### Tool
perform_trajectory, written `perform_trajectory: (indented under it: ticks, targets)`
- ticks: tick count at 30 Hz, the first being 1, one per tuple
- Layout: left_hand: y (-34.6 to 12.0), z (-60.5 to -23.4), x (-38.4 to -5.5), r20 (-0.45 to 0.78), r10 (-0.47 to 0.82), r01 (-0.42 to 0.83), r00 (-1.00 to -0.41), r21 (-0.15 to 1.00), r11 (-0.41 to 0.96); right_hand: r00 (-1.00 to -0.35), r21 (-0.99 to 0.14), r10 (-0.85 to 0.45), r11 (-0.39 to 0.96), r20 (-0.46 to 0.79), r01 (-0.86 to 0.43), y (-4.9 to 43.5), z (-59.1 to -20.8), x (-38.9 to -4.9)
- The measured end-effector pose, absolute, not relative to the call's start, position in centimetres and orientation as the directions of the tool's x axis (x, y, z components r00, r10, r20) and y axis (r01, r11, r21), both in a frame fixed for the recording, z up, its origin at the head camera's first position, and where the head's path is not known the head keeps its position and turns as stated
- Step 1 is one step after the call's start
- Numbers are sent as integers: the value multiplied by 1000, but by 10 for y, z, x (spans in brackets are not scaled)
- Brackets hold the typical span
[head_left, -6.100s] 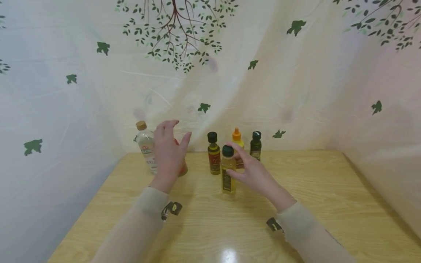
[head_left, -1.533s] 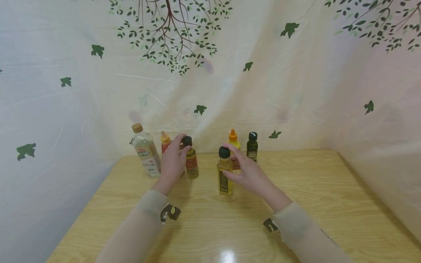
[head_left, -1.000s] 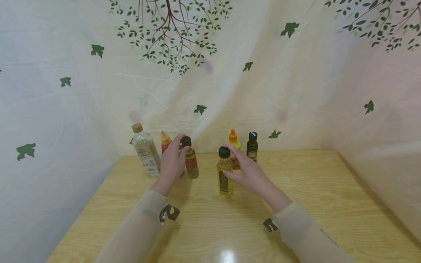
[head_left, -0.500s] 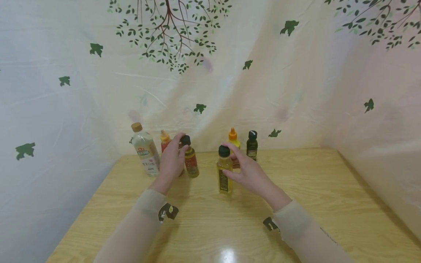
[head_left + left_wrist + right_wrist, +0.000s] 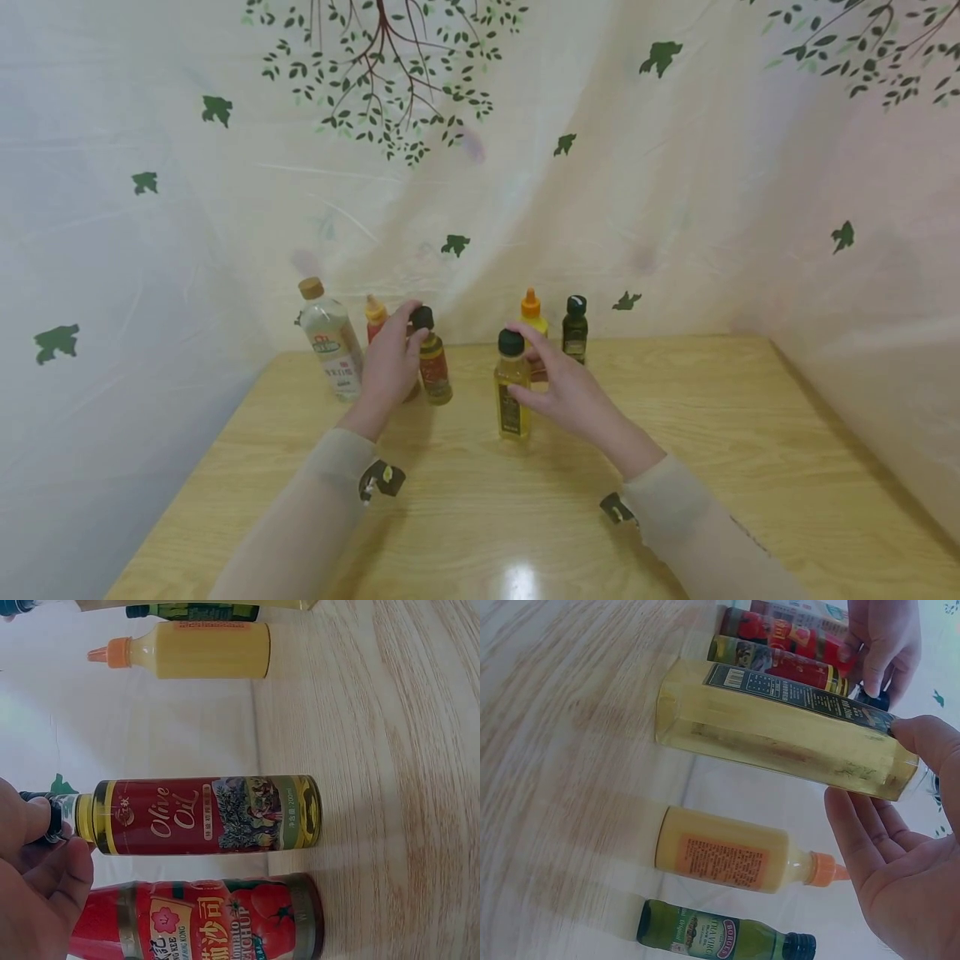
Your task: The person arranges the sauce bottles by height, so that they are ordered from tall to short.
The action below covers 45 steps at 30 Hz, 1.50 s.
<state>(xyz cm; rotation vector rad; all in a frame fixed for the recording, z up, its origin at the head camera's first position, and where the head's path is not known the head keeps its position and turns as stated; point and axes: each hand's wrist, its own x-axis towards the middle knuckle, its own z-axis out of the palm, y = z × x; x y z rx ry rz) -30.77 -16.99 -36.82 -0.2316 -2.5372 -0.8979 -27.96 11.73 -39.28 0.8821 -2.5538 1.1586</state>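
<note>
My left hand pinches the black cap and neck of a small olive oil bottle with a red label, upright on the table. Close on its left stands a ketchup bottle, largely hidden by that hand in the head view. My right hand holds a taller square oil bottle with a dark green cap near its top. In the right wrist view the thumb lies on one side of this bottle and the fingers on the other. Its base appears to rest on the table.
A large clear bottle with a tan cap stands at the far left. Behind my right hand are a yellow squeeze bottle with an orange nozzle and a small dark green bottle. The wooden table meets a leaf-patterned curtain.
Since the earliest frame, the red-labelled olive oil bottle has moved left, up beside the ketchup, and my left hand has taken hold of it. Over the last second it shifts only slightly left.
</note>
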Motion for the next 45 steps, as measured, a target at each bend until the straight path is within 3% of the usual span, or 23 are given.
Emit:
perform_trajectory:
  ticks: [45]
  targets:
    - [-175,-377,-309,437,12,305,-899,607,734,-802,-609,-433,524,410,-595,115,-393,-279]
